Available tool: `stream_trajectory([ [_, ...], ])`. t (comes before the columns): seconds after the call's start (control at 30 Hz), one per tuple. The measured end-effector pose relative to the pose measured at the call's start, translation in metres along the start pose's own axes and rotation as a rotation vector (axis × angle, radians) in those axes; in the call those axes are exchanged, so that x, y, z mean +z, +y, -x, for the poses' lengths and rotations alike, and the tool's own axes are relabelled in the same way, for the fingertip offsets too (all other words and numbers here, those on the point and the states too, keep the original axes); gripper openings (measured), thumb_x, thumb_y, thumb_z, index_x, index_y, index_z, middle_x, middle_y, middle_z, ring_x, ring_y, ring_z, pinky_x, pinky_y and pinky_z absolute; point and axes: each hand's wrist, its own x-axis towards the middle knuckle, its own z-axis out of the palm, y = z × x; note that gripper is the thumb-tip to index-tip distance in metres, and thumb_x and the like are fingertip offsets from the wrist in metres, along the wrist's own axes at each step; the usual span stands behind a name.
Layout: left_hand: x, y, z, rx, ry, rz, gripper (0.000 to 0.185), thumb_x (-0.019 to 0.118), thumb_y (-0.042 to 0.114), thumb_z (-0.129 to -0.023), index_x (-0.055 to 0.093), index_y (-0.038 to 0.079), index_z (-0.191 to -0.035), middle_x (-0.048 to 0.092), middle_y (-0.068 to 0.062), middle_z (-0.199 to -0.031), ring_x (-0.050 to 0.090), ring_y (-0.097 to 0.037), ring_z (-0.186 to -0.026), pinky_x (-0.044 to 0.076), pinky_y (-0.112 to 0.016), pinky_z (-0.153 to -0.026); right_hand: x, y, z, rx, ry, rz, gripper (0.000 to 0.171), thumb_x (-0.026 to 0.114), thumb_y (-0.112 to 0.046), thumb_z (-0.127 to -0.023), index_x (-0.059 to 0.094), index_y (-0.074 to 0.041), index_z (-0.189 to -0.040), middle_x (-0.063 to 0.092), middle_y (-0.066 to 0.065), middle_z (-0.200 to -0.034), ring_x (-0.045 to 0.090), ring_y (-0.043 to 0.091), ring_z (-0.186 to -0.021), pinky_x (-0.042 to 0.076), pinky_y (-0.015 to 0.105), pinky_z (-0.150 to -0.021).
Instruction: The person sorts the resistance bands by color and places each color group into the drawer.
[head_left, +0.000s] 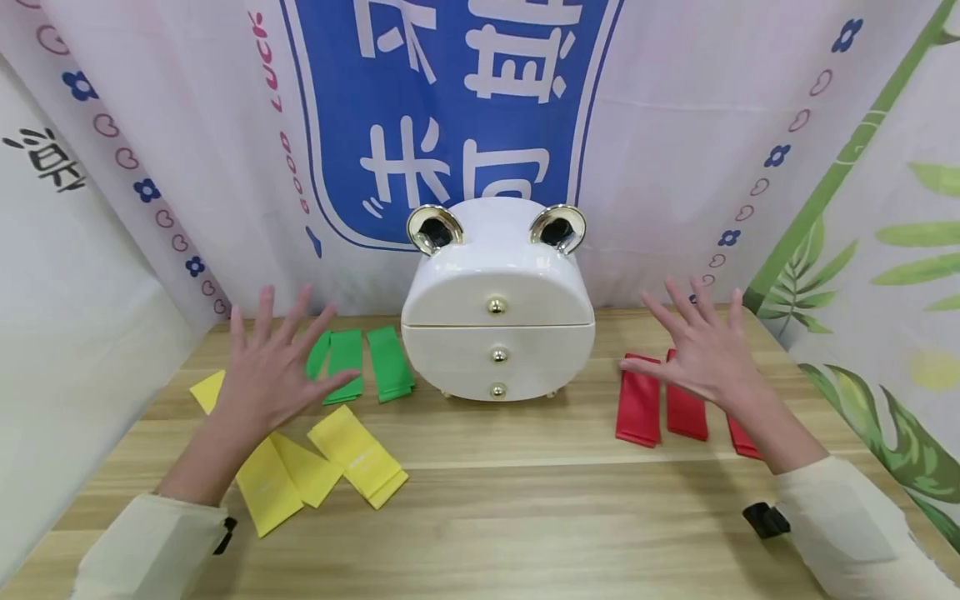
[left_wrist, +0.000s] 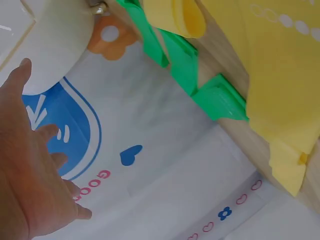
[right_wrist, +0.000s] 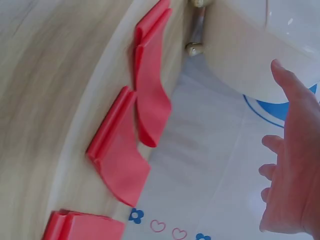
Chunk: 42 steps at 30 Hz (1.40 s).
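Note:
My left hand (head_left: 270,367) hangs over the left side of the table with fingers spread and nothing in it. Beneath and around it lie several folded yellow bands (head_left: 358,454), and behind its thumb are folded green bands (head_left: 388,362). My right hand (head_left: 705,350), also spread and holding nothing, is raised over the right side, nearest to three folded red bands (head_left: 639,404). Between the hands, at the back of the table, stands a white rounded box (head_left: 498,358) with drawer fronts, small gold knobs and two gold-rimmed, eye-like rounds on top.
The wooden table (head_left: 510,517) meets a white cloth backdrop (head_left: 675,142) right behind the box. A blue panel with white characters (head_left: 457,108) is printed on it. More printed cloth with green leaves (head_left: 922,267) hangs along the right side.

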Motion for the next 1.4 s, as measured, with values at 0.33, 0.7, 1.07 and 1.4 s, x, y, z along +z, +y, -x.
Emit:
stream_trajectory([
  [0.33,-0.008,0.015,-0.006,0.055,-0.034,0.102,0.091,0.052,0.071,-0.079,0.023,0.024,-0.151,0.011,-0.011,-0.158,-0.005,-0.035,-0.143,0.007,-0.063,-0.110,-0.016,-0.011,-0.005,-0.062,0.022,-0.143,0.091,0.055,-0.070,-0.078,0.022,-0.027,-0.151,0.011,0.006,-0.158,-0.007,0.029,-0.144,-0.007,0.067,-0.106],
  [0.7,-0.014,0.034,-0.011,0.108,0.096,0.340,0.079,0.067,0.049,-0.081,0.031,0.027,-0.148,0.047,-0.013,-0.136,0.054,-0.038,-0.111,0.048,-0.057,-0.083,-0.034,-0.027,-0.021,-0.147,0.134,-0.508,0.072,0.068,-0.045,-0.084,0.033,-0.036,-0.146,0.032,0.002,-0.152,0.032,0.031,-0.136,0.031,0.068,-0.098],
  [1.07,-0.024,0.053,-0.014,0.145,0.131,0.520,0.065,0.071,0.031,-0.084,0.041,0.023,-0.142,0.059,-0.005,-0.111,0.061,-0.021,-0.085,0.051,-0.035,-0.060,-0.045,-0.050,-0.037,-0.286,0.181,-0.770,0.058,0.069,-0.024,-0.087,0.047,-0.030,-0.140,0.045,-0.001,-0.144,0.040,0.021,-0.131,0.041,0.058,-0.097],
  [1.4,-0.028,0.071,-0.023,0.264,0.203,0.695,0.059,0.073,0.012,-0.083,0.048,0.015,-0.137,0.063,-0.003,-0.100,0.060,-0.015,-0.090,0.053,-0.032,-0.066,-0.052,-0.066,-0.048,-0.314,0.222,-0.827,0.050,0.070,-0.017,-0.086,0.055,-0.020,-0.134,0.051,0.003,-0.139,0.046,0.021,-0.127,0.046,0.050,-0.095],
])
